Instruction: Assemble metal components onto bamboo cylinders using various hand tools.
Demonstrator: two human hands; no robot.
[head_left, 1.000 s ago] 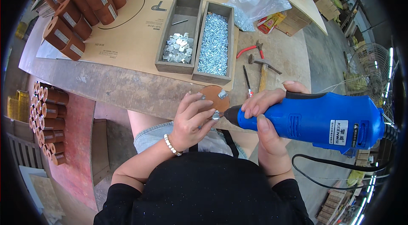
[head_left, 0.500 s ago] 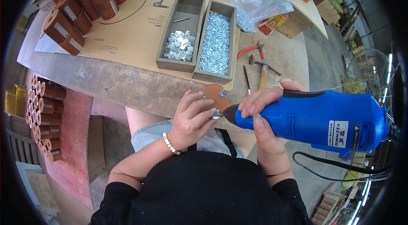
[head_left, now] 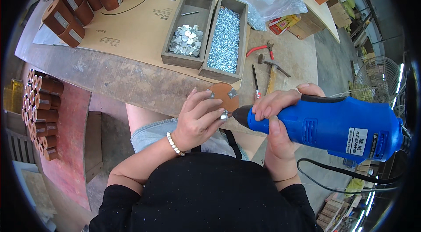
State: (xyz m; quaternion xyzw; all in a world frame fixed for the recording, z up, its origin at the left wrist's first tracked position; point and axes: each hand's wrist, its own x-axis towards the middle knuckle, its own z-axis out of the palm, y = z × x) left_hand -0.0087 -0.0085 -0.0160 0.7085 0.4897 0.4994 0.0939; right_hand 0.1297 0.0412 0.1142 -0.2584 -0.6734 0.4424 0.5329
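A blue electric screwdriver [head_left: 326, 127] lies sideways in my right hand [head_left: 280, 109], fingers and thumb closed round its front end. Its dark tip points left and meets the edge of a brown round piece [head_left: 224, 95] at a small shiny metal plate [head_left: 224, 115]. My left hand [head_left: 199, 116] is closed on that round piece, thumb and fingertips beside the plate and screwdriver tip. Another metal plate [head_left: 232, 93] sits on the round piece's right side, and part of one more shows by my left fingers. My fingers hide the lower part of the round piece.
Beyond my hands stand two wooden trays: one with metal plates [head_left: 186, 41], one full of screws [head_left: 223, 39]. Red-handled pliers [head_left: 262, 49], a hammer [head_left: 272, 67] and a thin dark tool [head_left: 255, 78] lie right of them. Brown cylinders [head_left: 66, 19] are stacked far left. A cable [head_left: 337, 172] loops below the screwdriver.
The view has shifted slightly. The screwdriver has tilted a little, its rear end lower and farther right. Both hands keep their holds, with the tip still at the metal plate.
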